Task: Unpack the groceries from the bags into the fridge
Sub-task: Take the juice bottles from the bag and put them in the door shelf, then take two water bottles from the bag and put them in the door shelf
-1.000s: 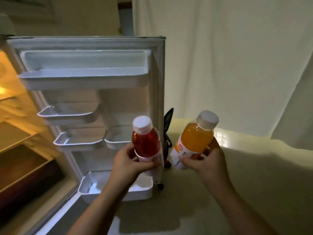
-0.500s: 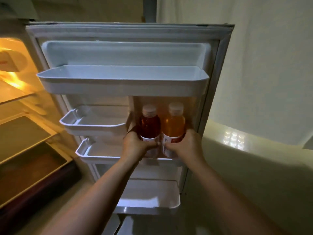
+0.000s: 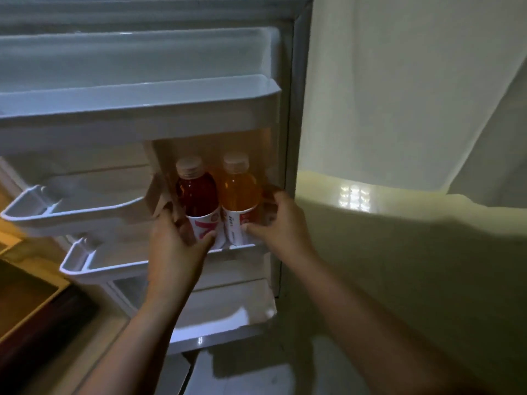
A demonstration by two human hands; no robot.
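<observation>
The fridge door (image 3: 288, 155) stands open in front of me. Two capped drink bottles stand upright side by side in a small door shelf (image 3: 242, 248) at the door's right side. The red bottle (image 3: 196, 196) is on the left, and my left hand (image 3: 174, 243) wraps its lower label. The orange bottle (image 3: 239, 192) is on the right, with my right hand (image 3: 278, 223) gripping its lower part from the right. Both bottle bottoms are hidden behind the shelf rim and my fingers.
A wide door shelf (image 3: 137, 121) hangs just above the bottle caps. Two smaller shelves (image 3: 71, 215) sit to the left, and a bottom bin (image 3: 228, 317) lies below. The lit fridge interior (image 3: 17, 297) is at far left. A pale curtain (image 3: 413, 95) hangs at right.
Both hands carried the bottles from in front of the door into the small right-hand door shelf, then lowered them into it. The view has moved closer to the door.
</observation>
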